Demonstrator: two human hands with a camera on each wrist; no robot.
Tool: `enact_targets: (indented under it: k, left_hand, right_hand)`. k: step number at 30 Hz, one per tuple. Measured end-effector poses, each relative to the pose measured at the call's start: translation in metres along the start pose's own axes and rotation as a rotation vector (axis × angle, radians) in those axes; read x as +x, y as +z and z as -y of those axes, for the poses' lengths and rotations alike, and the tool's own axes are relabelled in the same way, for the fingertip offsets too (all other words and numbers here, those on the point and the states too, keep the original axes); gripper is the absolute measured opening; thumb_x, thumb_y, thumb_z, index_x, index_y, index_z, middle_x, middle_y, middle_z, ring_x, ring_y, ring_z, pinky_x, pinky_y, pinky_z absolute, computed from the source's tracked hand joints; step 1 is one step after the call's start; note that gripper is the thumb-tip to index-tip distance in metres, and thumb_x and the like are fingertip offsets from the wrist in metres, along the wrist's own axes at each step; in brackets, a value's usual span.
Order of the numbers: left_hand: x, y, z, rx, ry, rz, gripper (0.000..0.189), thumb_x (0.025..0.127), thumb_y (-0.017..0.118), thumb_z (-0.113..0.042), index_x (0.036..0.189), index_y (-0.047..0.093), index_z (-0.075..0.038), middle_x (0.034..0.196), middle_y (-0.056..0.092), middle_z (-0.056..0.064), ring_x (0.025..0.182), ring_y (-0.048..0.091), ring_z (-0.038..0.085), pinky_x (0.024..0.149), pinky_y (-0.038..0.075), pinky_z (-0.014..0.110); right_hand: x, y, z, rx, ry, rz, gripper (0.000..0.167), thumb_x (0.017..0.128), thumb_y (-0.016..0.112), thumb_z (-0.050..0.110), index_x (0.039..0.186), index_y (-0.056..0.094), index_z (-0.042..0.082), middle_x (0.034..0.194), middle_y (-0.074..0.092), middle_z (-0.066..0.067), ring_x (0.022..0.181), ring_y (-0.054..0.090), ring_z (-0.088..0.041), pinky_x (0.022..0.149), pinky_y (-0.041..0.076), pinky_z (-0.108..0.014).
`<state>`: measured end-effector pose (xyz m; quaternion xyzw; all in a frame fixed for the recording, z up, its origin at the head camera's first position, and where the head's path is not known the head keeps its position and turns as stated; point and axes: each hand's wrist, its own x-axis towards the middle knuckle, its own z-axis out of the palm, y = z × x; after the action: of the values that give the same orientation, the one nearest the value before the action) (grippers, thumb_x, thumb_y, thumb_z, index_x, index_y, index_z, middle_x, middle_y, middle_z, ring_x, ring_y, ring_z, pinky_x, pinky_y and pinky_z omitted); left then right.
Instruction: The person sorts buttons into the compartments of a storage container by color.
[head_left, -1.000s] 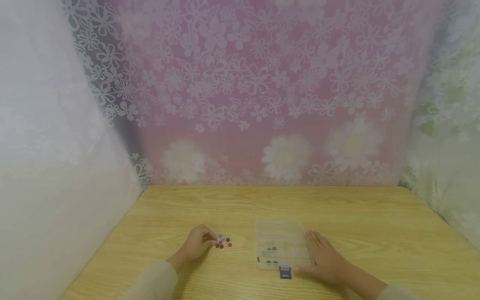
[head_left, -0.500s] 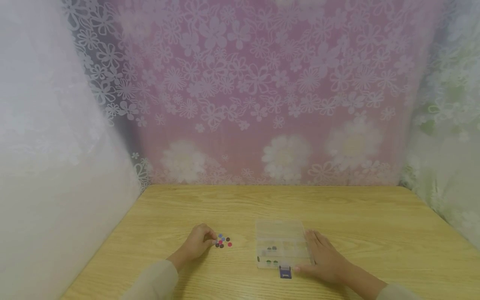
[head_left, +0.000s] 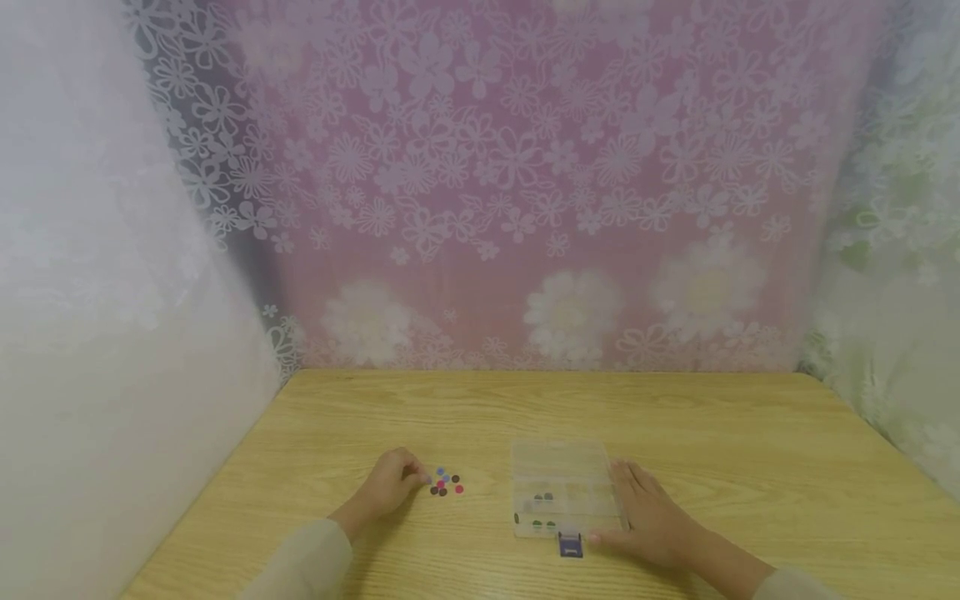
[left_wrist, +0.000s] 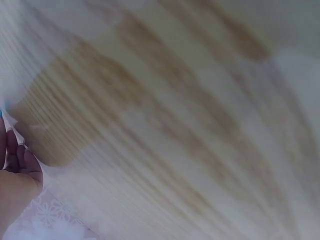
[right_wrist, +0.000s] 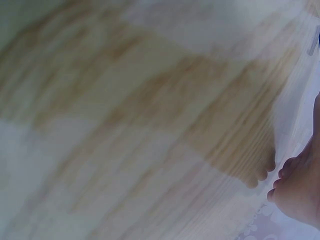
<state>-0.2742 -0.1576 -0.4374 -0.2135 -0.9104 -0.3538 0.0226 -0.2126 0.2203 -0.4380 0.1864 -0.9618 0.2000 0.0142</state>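
My left hand (head_left: 390, 483) pinches a small blue button-like disc (head_left: 428, 481) between thumb and fingertips, at the left side of a loose group of discs. Lying flat in that group are a red disc (head_left: 459, 489), a black disc (head_left: 455, 479) and several others, some blue. To the right stands a clear plastic compartment box (head_left: 592, 523), with dark green discs (head_left: 543, 497) inside. My right hand (head_left: 652, 521) rests along the box's right side with fingers straight, its thumb near the front corner. A dark blue latch (head_left: 571, 545) hangs from the box's front.
The clear lid (head_left: 558, 458) stands back at the far side of the box. The wooden table (head_left: 420, 400) reaches back to a pink flowered curtain (head_left: 480, 167). Pale sheets hang along the left and right sides. Both wrist views show mostly blurred tabletop.
The left hand has drawn slightly left, the blue disc in its fingertips shifting away from the red disc. The right hand and the box keep their places.
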Motion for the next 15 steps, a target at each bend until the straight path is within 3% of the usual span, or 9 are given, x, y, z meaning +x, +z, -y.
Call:
enact_targets:
  k: [3,9,15]
  left_hand:
    - [-0.0003,-0.001,0.0007,0.001,0.009,0.007,0.008,0.085,0.062,-0.007,0.081,0.066,-0.001,0.083,0.059,0.006,0.082,0.054,0.016,0.076,0.049,0.035]
    - [-0.0011,-0.0008,-0.0005,-0.022,-0.021,-0.015,0.007,0.086,0.061,-0.005,0.082,0.065,0.0,0.086,0.061,0.008,0.086,0.057,0.021,0.08,0.051,0.043]
    - [-0.0012,-0.002,-0.0032,-0.042,-0.029,-0.028,0.009,0.087,0.062,-0.008,0.086,0.063,0.001,0.086,0.063,0.009,0.085,0.059,0.021,0.077,0.053,0.039]
  right_hand:
    - [0.0002,-0.0001,-0.0002,0.008,0.001,0.007,0.107,0.077,0.058,0.064,0.14,0.02,-0.014,0.145,0.022,-0.036,0.133,0.019,-0.053,0.104,0.021,-0.066]
    - [0.0001,-0.0005,-0.0003,0.018,-0.009,0.01,0.106,0.079,0.058,0.063,0.139,0.02,-0.015,0.144,0.022,-0.036,0.133,0.019,-0.054,0.104,0.02,-0.066]
    - [0.0,-0.0007,0.0002,0.007,-0.01,0.008,0.106,0.079,0.058,0.063,0.139,0.02,-0.015,0.144,0.023,-0.036,0.133,0.019,-0.054,0.104,0.021,-0.066]
